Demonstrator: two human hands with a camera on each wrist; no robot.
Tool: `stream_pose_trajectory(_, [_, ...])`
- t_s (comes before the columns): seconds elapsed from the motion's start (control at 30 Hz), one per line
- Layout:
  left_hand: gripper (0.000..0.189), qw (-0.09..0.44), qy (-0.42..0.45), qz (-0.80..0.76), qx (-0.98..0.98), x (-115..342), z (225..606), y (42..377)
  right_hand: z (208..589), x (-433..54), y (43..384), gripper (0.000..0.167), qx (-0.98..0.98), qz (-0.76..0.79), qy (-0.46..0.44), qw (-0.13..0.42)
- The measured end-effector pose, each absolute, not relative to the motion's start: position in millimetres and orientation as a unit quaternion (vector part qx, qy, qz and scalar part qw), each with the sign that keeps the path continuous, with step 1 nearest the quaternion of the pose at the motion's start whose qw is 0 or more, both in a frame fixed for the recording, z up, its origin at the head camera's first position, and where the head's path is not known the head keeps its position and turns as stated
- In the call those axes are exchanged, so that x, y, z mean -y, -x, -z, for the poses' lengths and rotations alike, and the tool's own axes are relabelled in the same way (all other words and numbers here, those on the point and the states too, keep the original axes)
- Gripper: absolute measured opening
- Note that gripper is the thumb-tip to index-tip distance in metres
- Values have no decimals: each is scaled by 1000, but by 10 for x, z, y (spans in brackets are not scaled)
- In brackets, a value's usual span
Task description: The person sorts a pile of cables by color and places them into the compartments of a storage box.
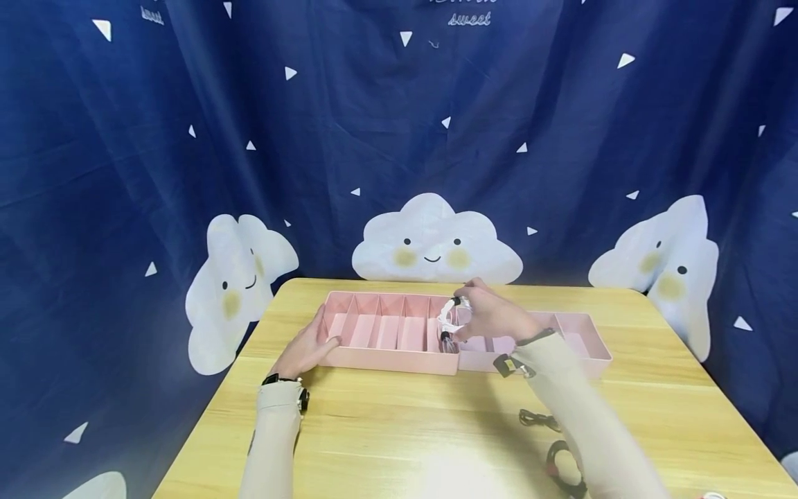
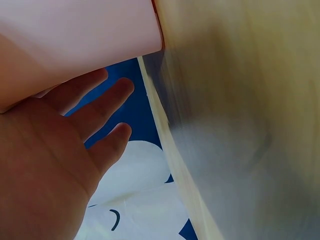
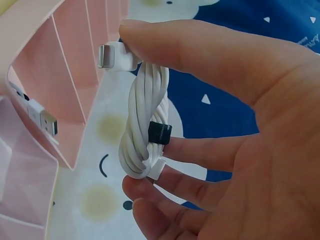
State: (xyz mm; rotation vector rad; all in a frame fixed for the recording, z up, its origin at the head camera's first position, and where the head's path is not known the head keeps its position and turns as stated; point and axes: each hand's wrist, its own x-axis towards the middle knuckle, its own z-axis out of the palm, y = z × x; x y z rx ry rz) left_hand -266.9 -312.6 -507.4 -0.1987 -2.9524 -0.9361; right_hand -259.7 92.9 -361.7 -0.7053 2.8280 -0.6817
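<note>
Pinching the white cable (image 3: 134, 117), the right hand (image 1: 495, 315) is pressing its thumb beside the upper plug (image 3: 119, 56) and bringing its fingertips against the lower loops, next to the black strap (image 3: 160, 133). I am seeing the cable at the right end of the pink box (image 1: 393, 359), where the lilac box (image 1: 480, 362) is adjoining it; whether any part is dipping below the rim, I am not managing to tell. Another plug (image 3: 49, 124) is lying in that end compartment. Meanwhile the left hand (image 1: 305, 350) is resting against the pink box's far left end, its fingers lying apart and fairly straight rather than wrapping round anything. I am judging the cable to be light, pliable and a little springy, with a smooth jacket that may be letting single loops slide. I am favouring a hold across the middle, right over the strap, because it is binding the bundle together. I am trusting the plug less: pulling there may be straining its joint or tugging a loop free, so gentle pressure is seeming enough.
</note>
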Motion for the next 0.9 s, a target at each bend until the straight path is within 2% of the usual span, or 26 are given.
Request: stream_pose_trajectory(0.9, [100, 21, 67, 303, 951, 3143, 5119, 2696, 3779, -601, 2691, 81, -939, 228, 248, 66])
